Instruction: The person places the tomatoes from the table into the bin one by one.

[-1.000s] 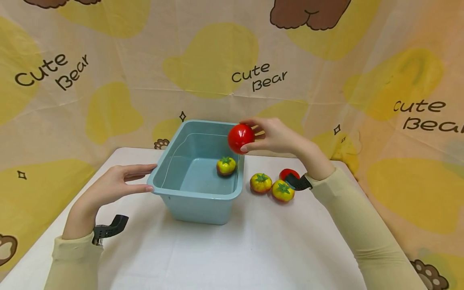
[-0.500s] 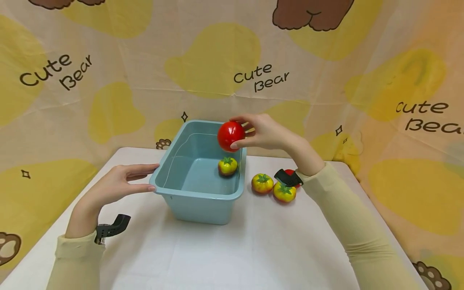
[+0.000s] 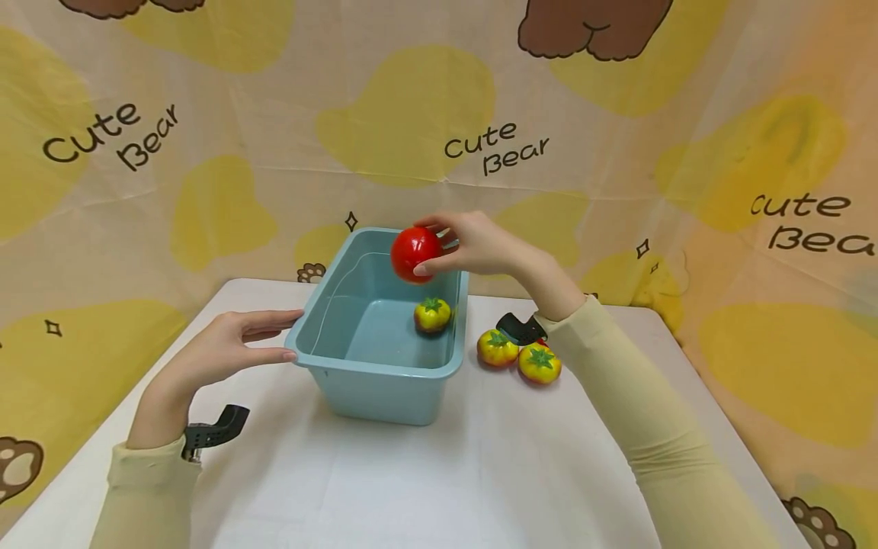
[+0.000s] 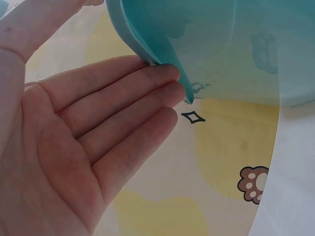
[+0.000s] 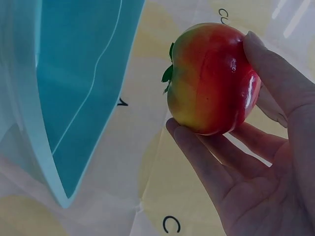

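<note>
In the head view my right hand (image 3: 480,242) holds a glossy red tomato (image 3: 414,253) above the far right part of a blue plastic tub (image 3: 384,371). Its thumb and fingertips grip opposite sides. The right wrist view shows this tomato (image 5: 211,81) fading to yellow around a green leafy top. My left hand (image 3: 222,347) touches the tub's left front corner, fingers straight against the rim (image 4: 133,42). Inside the tub, by its right wall, lies one yellow tomato (image 3: 433,315) with a green star-shaped top.
On the white table (image 3: 384,488), right of the tub, sit a yellow tomato (image 3: 495,352) and another yellow tomato (image 3: 539,364). A red one behind them is mostly hidden by my right wrist's black camera mount (image 3: 521,329). A patterned cloth (image 3: 384,114) hangs behind.
My right hand has carried the red tomato leftward and slightly up, from the tub's right rim to over its inside. My left hand keeps its place at the corner.
</note>
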Tool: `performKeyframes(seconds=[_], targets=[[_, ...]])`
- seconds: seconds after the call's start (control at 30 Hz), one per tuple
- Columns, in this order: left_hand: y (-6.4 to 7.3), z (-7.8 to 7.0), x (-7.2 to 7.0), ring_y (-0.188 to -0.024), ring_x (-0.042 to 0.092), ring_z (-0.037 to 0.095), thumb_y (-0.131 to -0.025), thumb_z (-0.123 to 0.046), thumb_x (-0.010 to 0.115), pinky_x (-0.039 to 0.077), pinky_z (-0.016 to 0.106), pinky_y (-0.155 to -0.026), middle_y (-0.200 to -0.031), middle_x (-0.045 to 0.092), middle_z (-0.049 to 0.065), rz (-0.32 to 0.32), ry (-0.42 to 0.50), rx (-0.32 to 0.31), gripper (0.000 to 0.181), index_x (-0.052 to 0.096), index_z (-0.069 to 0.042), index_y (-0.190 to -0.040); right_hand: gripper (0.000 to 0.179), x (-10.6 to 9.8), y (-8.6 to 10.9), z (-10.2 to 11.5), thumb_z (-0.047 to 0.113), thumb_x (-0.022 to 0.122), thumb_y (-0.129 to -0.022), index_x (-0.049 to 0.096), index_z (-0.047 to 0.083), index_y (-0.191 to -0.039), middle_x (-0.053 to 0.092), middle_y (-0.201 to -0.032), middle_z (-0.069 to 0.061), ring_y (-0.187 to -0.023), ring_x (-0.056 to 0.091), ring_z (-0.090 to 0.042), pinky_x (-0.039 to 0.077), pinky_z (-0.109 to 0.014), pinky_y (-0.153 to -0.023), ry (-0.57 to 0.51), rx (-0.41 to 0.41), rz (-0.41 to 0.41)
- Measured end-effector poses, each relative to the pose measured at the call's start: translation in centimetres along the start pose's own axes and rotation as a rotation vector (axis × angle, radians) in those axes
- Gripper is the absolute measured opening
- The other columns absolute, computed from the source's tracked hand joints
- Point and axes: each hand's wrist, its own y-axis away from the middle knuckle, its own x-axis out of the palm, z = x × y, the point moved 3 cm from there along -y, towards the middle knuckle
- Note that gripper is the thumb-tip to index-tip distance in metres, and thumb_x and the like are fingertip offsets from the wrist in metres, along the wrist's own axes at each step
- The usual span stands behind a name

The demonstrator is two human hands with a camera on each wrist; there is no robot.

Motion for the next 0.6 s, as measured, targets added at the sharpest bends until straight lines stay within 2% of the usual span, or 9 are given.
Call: performKeyframes(seconds=[0.17, 0.4, 0.6], targets=[[0.0, 0.0, 0.0, -0.118, 0.059, 0.019, -0.080, -0.040, 0.075, 0.044, 0.007, -0.093, -0.131, 0.060, -0.001, 0.001, -0.003, -0.007, 0.059, 0.056, -0.024, -0.134, 0.060, 0.5, -0.7, 0.2, 0.033, 0.077, -0.079, 0.053, 0.012, -0.131, 0.061, -0.124, -0.004, -0.104, 0.062, -0.015, 0.056, -0.026, -0.085, -0.007, 0.015, 0.013], [0.0, 0.0, 0.0, -0.115, 0.058, 0.002, -0.080, -0.040, 0.075, 0.043, 0.007, -0.093, -0.130, 0.060, -0.002, -0.003, -0.005, 0.000, 0.058, 0.056, -0.025, -0.133, 0.061, 1.2, -1.4, 0.3, 0.036, 0.077, -0.078, 0.053, 0.014, -0.131, 0.062, -0.122, -0.003, -0.103, 0.062, -0.013, 0.055, -0.024, -0.086, -0.014, 0.027, 0.023], [0.1, -0.1, 0.0, -0.117, 0.059, 0.014, -0.080, -0.039, 0.074, 0.044, 0.008, -0.094, -0.130, 0.060, -0.002, 0.000, 0.005, -0.001, 0.058, 0.056, -0.024, -0.133, 0.060, 1.8, -2.0, 0.5, 0.036, 0.076, -0.079, 0.053, 0.014, -0.131, 0.061, -0.124, -0.004, -0.103, 0.064, -0.014, 0.055, -0.025, -0.088, -0.028, 0.041, 0.037]])
